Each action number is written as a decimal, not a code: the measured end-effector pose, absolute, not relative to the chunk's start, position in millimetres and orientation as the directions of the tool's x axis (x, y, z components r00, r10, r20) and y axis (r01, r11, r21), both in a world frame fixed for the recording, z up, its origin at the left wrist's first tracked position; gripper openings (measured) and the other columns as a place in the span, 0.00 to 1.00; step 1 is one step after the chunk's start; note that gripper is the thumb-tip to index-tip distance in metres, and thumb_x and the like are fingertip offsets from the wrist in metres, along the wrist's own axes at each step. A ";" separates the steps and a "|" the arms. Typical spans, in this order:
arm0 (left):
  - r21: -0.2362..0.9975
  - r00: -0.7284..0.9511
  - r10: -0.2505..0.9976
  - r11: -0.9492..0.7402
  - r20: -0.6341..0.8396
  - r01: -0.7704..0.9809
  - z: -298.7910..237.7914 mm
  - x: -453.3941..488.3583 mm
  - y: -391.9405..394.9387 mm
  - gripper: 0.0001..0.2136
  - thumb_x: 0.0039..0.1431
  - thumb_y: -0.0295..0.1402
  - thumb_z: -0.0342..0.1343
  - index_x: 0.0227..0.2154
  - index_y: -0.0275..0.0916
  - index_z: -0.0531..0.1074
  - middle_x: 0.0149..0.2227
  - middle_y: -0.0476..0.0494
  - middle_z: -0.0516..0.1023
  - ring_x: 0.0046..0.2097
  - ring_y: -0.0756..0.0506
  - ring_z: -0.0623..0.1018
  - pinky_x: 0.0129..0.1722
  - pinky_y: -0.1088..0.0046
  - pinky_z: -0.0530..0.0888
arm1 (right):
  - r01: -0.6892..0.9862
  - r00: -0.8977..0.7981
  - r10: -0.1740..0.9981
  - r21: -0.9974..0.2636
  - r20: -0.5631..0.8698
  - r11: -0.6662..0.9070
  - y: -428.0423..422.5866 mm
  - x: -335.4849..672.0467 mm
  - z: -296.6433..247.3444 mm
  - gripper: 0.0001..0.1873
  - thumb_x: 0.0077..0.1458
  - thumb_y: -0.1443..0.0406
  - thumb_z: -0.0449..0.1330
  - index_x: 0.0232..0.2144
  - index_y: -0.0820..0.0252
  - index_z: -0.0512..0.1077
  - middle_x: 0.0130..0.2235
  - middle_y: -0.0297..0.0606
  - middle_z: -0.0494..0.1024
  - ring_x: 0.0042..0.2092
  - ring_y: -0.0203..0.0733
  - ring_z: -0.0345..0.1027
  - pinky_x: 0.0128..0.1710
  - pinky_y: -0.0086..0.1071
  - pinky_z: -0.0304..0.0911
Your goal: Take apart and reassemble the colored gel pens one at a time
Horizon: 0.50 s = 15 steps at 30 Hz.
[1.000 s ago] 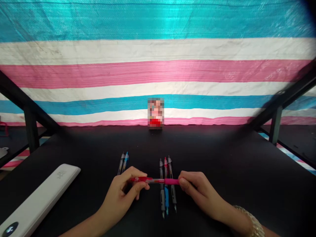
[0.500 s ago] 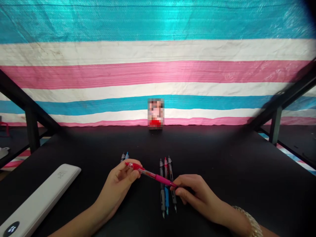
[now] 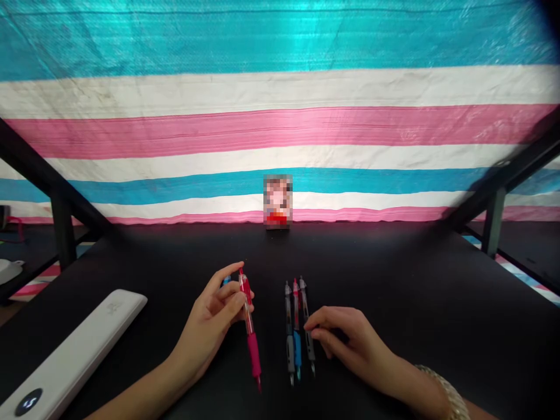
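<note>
My left hand [image 3: 219, 312] is closed around a pink-red click pen [image 3: 251, 329], thumb and fingers on its clear barrel and the index fingertip on the push button. The pen tilts with its tip down toward me. Behind those fingers a bit of a blue pen [image 3: 226, 281] shows; the rest is hidden. My right hand [image 3: 350, 338] is closed with fingers curled and nothing seen in them. Its fingertips are beside a grey-grip pen [image 3: 308, 338]. Left of that lie a pen with blue grip and red top [image 3: 297, 338] and another grey-grip pen [image 3: 289, 344], side by side.
A white power bank [image 3: 83, 350] with a lit display lies at the left on the black table [image 3: 394, 274]. A small card-like item [image 3: 277, 219], pixelated, stands at the back edge. Black frame bars [image 3: 63, 227] rise at both sides before a striped tarp [image 3: 175, 134].
My right hand has let go of the pen's lower end. In my left hand the pen has swung from nearly level to steep, and the index finger has moved onto its button.
</note>
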<state>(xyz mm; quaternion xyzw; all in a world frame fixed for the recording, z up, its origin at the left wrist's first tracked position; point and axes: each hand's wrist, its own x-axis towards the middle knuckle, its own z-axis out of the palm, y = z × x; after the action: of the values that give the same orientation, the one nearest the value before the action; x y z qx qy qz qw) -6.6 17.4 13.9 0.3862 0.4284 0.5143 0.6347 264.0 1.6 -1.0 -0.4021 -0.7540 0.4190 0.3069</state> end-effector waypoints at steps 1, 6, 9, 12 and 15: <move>0.935 0.116 0.983 0.169 -0.139 -0.312 13.1 -6.7 17.4 0.20 0.59 0.36 0.66 0.53 0.49 0.72 0.34 0.50 0.78 0.35 0.48 0.77 0.36 0.74 0.76 | 0.349 -0.487 0.864 -0.879 0.126 0.325 1.8 264.0 -0.6 0.09 0.66 0.64 0.56 0.37 0.61 0.75 0.25 0.29 0.70 0.24 0.32 0.65 0.26 0.25 0.62; 0.945 0.123 0.984 0.158 -0.127 -0.287 10.3 -6.2 18.4 0.15 0.59 0.35 0.66 0.48 0.47 0.75 0.34 0.50 0.77 0.34 0.49 0.77 0.35 0.74 0.76 | 0.354 -0.486 0.866 -0.878 0.121 0.322 1.3 265.3 -0.2 0.09 0.67 0.64 0.56 0.37 0.61 0.75 0.25 0.30 0.71 0.24 0.32 0.65 0.26 0.25 0.62; 0.944 0.104 0.985 0.162 -0.138 -0.286 12.8 -5.4 18.7 0.13 0.57 0.35 0.68 0.44 0.45 0.77 0.33 0.50 0.77 0.32 0.50 0.76 0.33 0.75 0.76 | 0.370 -0.492 0.864 -0.872 0.109 0.320 0.7 265.8 -1.4 0.10 0.67 0.63 0.56 0.38 0.61 0.75 0.26 0.31 0.72 0.24 0.33 0.65 0.26 0.26 0.62; 0.943 0.097 0.984 0.173 -0.151 -0.285 15.5 -5.2 18.7 0.12 0.55 0.35 0.69 0.42 0.44 0.77 0.31 0.50 0.77 0.31 0.50 0.76 0.33 0.75 0.76 | 0.386 -0.500 0.860 -0.863 0.101 0.326 1.2 265.4 -1.8 0.11 0.68 0.62 0.55 0.38 0.60 0.75 0.26 0.32 0.72 0.24 0.33 0.65 0.26 0.26 0.61; 0.949 0.089 0.985 0.166 -0.147 -0.268 15.3 -5.9 18.5 0.12 0.56 0.35 0.68 0.43 0.44 0.77 0.32 0.51 0.76 0.32 0.51 0.76 0.33 0.76 0.76 | 0.399 -0.507 0.855 -0.850 0.108 0.344 2.0 264.8 -1.5 0.12 0.68 0.61 0.54 0.38 0.60 0.75 0.26 0.32 0.73 0.25 0.34 0.65 0.26 0.27 0.61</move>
<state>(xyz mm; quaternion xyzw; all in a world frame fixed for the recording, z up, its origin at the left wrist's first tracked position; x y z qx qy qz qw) -5.9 18.5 15.3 0.4013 0.4465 0.5060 0.6193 264.8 2.0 -1.5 -0.4075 -0.7692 0.4022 0.2836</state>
